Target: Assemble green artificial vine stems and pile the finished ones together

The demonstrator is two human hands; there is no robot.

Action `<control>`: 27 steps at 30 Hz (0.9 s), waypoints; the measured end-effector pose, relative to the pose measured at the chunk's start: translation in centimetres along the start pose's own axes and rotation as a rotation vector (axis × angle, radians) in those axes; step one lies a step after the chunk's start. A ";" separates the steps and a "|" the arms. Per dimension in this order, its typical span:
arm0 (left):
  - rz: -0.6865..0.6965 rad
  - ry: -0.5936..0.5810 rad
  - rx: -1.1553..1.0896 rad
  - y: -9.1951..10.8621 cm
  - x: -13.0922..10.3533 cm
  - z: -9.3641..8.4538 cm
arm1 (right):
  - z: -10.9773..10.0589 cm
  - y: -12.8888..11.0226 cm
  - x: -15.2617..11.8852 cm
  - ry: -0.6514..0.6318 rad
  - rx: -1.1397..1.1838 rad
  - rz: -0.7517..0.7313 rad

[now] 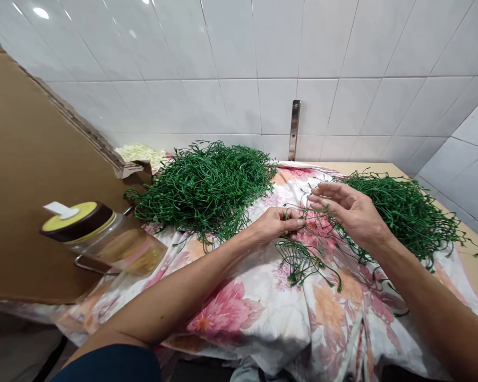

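My left hand (pixel 281 223) pinches a few thin green stems (pixel 302 261) between thumb and fingertips; they look like plastic flower stems with small knobbed ends. Just right of it, my right hand (pixel 348 212) is raised with its fingers stretched out, and loose stems lie by its fingertips. Whether any of them touch it is hard to see. A large tangled heap of green stems (pixel 211 185) lies behind and left of my left hand. Beyond my right hand is a second heap of green stems (pixel 406 212), partly covered by that hand and forearm.
A floral cloth (pixel 231 313) covers much of the table (pixel 366 168). At left, a clear jar (pixel 119 249) with a yellow-and-brown lid stands against a tall cardboard box (pixel 35 175). Small pale yellow pieces (pixel 141 154) are piled behind it. A metal bracket (pixel 294 130) is on the tiled wall.
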State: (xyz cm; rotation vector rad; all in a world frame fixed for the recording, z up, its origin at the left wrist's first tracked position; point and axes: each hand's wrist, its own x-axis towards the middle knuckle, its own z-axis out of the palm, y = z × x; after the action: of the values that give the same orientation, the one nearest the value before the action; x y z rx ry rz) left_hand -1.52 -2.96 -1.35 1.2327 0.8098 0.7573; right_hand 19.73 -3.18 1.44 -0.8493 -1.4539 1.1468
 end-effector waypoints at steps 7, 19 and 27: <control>-0.013 0.211 -0.221 -0.3 0.6 -0.2 | -0.5 -0.6 -0.9 0.343 -0.602 -0.377; 0.005 0.242 -0.275 -0.6 0.5 0.3 | 2.8 1.9 -2.5 -0.133 -0.997 -0.639; 0.000 0.182 -0.283 -0.7 0.2 0.6 | 2.5 3.2 -2.2 -0.034 -0.975 -0.449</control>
State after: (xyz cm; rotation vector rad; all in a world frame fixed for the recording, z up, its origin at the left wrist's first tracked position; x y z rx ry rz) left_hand -0.87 -3.17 -2.02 0.9201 0.8176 0.9592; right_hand 17.48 -4.87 -2.27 -1.0496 -2.1185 0.0595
